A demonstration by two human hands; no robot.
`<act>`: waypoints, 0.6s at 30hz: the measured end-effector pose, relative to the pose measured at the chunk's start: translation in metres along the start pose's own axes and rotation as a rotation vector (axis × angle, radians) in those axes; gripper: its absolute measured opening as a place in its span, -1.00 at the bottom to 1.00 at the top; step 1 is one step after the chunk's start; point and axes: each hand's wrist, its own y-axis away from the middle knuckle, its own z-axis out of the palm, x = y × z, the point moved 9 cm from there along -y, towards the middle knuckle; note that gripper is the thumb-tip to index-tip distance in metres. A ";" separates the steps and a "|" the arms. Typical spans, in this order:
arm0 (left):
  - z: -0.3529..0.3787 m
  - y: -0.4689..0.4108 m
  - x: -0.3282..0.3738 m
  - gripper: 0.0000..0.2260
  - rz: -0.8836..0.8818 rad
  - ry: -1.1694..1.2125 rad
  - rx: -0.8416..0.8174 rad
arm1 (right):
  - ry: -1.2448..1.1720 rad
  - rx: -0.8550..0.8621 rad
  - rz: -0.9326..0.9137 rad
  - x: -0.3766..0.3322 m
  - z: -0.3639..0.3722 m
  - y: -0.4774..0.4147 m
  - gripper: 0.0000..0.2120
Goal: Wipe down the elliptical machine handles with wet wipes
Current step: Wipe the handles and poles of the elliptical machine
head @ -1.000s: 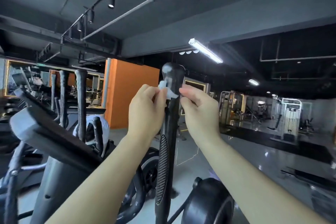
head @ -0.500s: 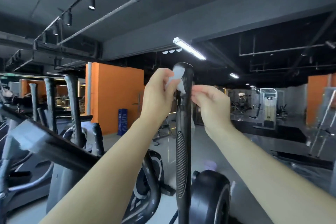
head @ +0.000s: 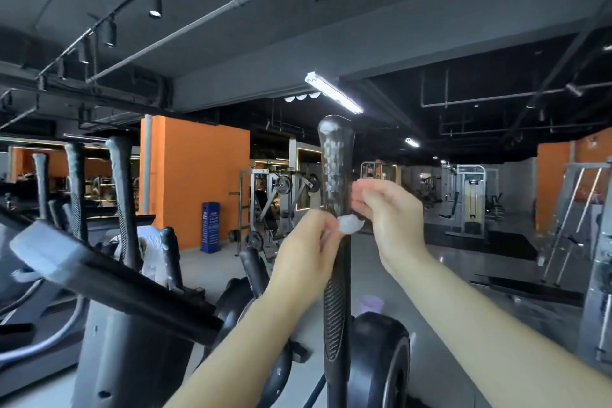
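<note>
A tall black elliptical handle (head: pixel 336 156) stands upright in the middle of the view, with a ribbed grip lower down. A small crumpled white wet wipe (head: pixel 350 224) lies against its front, about halfway up. My left hand (head: pixel 306 255) pinches the wipe from the left side of the handle. My right hand (head: pixel 387 215) is on the right side of the handle with fingers curled toward the wipe; its fingers are blurred and I cannot tell whether they touch it.
The elliptical's console arm (head: pixel 109 275) slants across the lower left. More upright handles (head: pixel 121 189) stand at the left. The black flywheel housing (head: pixel 381 358) sits below. Weight machines and an orange pillar (head: pixel 195 182) stand farther back on the gym floor.
Both hands and the wipe have slid down the handle from its rounded top to about its middle. The view has shifted slightly.
</note>
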 end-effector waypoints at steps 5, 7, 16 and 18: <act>-0.023 -0.042 0.024 -0.91 0.013 0.013 0.186 | -0.004 0.078 0.046 0.002 0.003 -0.011 -0.76; -0.018 -0.034 0.022 -0.90 0.026 -0.022 0.201 | -0.080 0.141 0.095 0.005 0.003 -0.012 -0.76; 0.012 0.032 -0.017 -0.88 -0.218 0.117 0.085 | 0.027 0.121 0.125 0.037 -0.003 0.025 -0.78; 0.004 0.010 -0.011 -0.90 -0.229 0.136 0.112 | 0.098 0.083 0.096 0.035 -0.005 0.028 -0.77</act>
